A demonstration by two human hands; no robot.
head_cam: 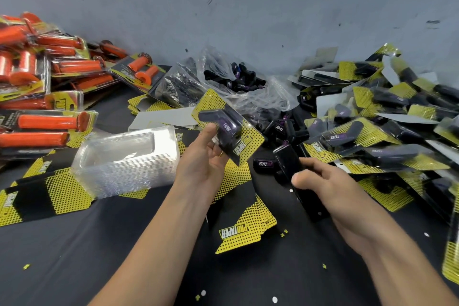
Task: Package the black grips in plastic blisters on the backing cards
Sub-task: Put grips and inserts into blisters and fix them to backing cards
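Stapler [288, 164] occupies right grip [340, 196]; blister pack [228, 129], left grip [201, 161].

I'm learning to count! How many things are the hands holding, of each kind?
Pack: 1, in the left hand
Black tool: 1, in the right hand
Total: 2

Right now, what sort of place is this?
Likely a hand-packing bench: a stack of empty blisters, loose backing cards, and piles of packed black grips and orange grips.
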